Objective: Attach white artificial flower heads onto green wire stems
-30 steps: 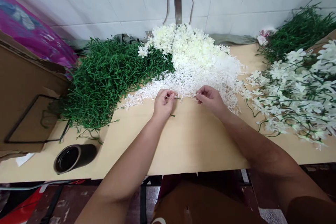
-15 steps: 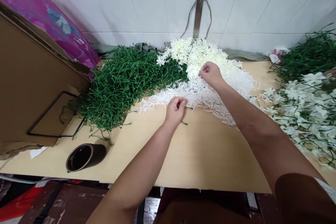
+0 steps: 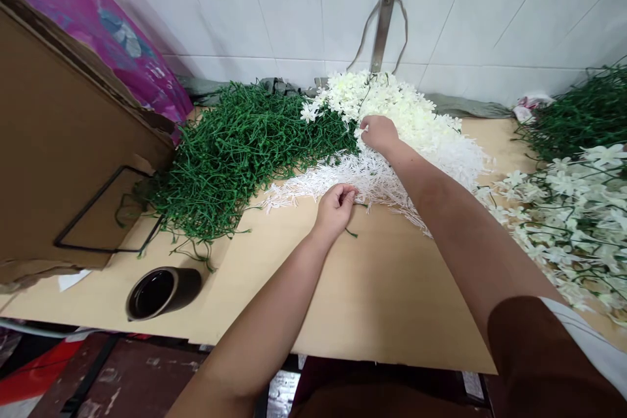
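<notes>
1. Because the left hand is closed in a pinch at the near edge of the white stick pile, seemingly on a thin green stem, a slack hold could let that stem slip; its tip shows on the near side of the pile.

2. The right hand has its fingers curled among the cream petals heaped at the far side of the stick pile; its fingertips are partly hidden, so whether it grips one I cannot tell. Packed this closely, petals could come up two together, or crease under a hard pinch.

3. Above the right half of the stick pile runs the right forearm; a low sweep might drag sticks loose and scatter them.

4. Against the left flank of the stick pile lie the tangled green stems; tugging one could snag its neighbours and mix the heaps.

5. To the right of the stick pile spread the white flowers, close beside that forearm; an outward elbow might brush or bend them.

6. Well to the near left of the stick pile stands a dark cup; a wide swing of the left forearm could knock it, though they are apart.
</notes>
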The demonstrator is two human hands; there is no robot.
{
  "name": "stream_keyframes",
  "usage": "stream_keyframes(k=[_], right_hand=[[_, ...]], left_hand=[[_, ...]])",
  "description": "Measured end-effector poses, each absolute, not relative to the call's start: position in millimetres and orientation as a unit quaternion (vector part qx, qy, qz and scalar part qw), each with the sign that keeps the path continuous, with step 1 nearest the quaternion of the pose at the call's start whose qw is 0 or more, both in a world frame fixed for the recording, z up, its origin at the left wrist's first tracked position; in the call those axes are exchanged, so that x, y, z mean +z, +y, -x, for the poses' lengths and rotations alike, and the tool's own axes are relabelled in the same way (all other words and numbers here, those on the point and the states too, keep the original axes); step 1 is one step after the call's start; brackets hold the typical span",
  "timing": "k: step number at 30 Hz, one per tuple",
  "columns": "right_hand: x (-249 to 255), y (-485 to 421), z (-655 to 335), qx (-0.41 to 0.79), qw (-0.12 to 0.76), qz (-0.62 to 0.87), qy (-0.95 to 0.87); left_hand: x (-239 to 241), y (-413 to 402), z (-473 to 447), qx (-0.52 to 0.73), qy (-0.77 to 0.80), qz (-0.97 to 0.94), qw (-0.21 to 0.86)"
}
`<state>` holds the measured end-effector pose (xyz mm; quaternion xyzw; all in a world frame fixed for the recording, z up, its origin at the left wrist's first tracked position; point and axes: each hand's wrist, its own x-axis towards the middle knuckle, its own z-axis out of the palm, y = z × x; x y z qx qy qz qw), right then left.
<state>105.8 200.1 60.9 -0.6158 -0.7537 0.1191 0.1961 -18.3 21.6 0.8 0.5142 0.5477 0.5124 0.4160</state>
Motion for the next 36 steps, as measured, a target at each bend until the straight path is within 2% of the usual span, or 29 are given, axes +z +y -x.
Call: stream_keyframes(k=[3,6,9,12,17,24,29,36], right_hand=[[68,196,-106,0.124,0.228,0.62,-0.74],[78,176,-121,0.156,0.319,0.6,-0.717],[79,133,-143,0.317,0.395,0.557,-0.658],[68,79,-162,0.488,0.371,0.491,-0.619],[43,23,-174,0.609,0.354,0.464,-0.537],[34,15,-167,0.669,0.351,0.441,-0.484],[33,12,-169,0.641,0.391,0.45,-0.484],[34,7,-166,0.594,0.435,0.418,-0.533]], left_hand=[[1,22,20,0.517,0.541,-0.506,0.429],[-3,24,21,0.529,0.536,-0.501,0.427],[-6,26,20,0.551,0.532,-0.503,0.4],[-5,23,14,0.551,0.509,-0.539,0.383],[3,9,2,0.5,0.444,-0.619,0.411],[3,6,-2,0.51,0.478,-0.553,0.454],[1,10,0,0.526,0.478,-0.502,0.492],[-5,13,5,0.528,0.465,-0.51,0.494]])
